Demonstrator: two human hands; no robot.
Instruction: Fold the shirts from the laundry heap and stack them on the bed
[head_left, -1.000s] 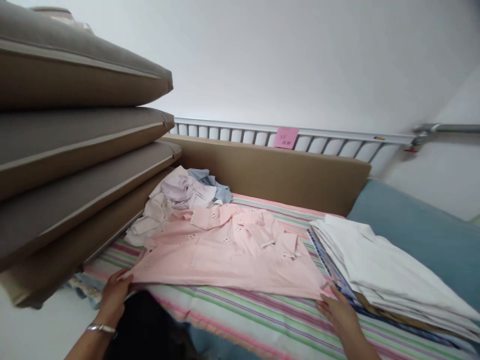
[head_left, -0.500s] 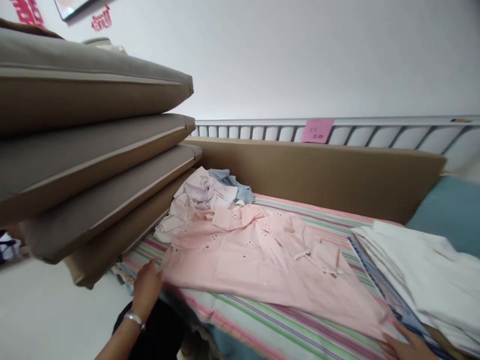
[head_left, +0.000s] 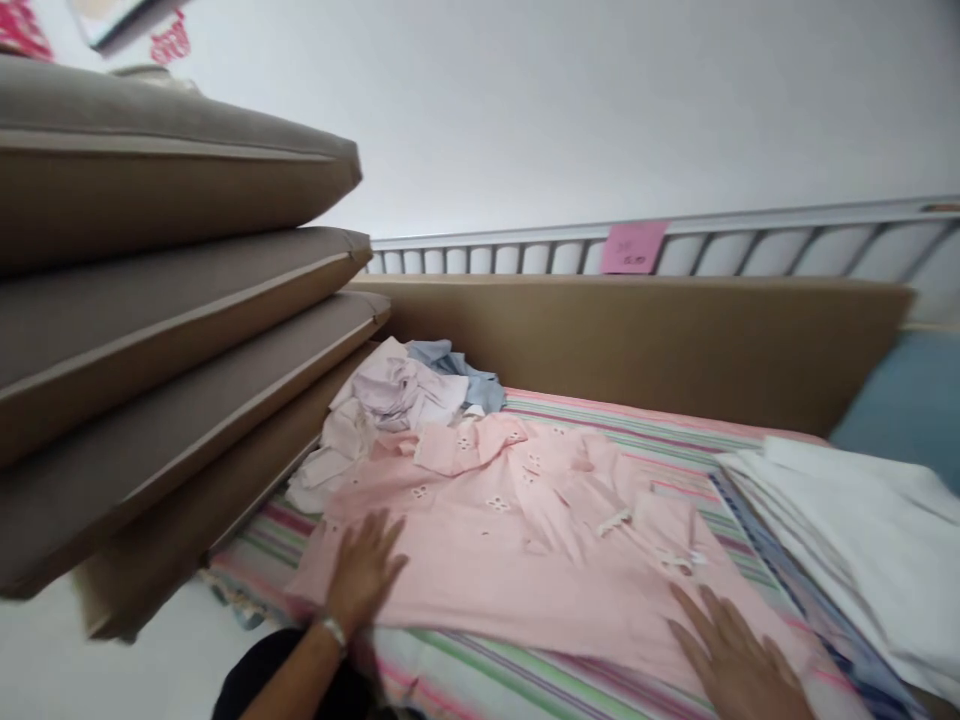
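A pink blouse [head_left: 517, 560] with cut-out flower embroidery and a ruffled collar lies spread over a striped sheet [head_left: 525, 672]. My left hand [head_left: 366, 568], with a silver bracelet at the wrist, rests flat on the blouse's lower left part, fingers spread. Over its lower right part lies my right hand [head_left: 731, 645], also flat with the fingers apart. Neither hand grips the cloth. Creases run through the middle of the blouse and around one lace-edged sleeve.
Thick grey-brown cushions [head_left: 247, 360] are stacked at the left. Behind the blouse sit crumpled pale clothes [head_left: 405, 390]. A folded white garment [head_left: 862, 540] tops a pile at the right. A brown board-like pad [head_left: 637, 340] stands along the railing, which bears a pink note [head_left: 634, 247].
Both hands have moved from the blouse's lower corners inward onto its cloth, and their fingers have spread flat. The blouse's lower edge looks straighter. The view has shifted slightly.
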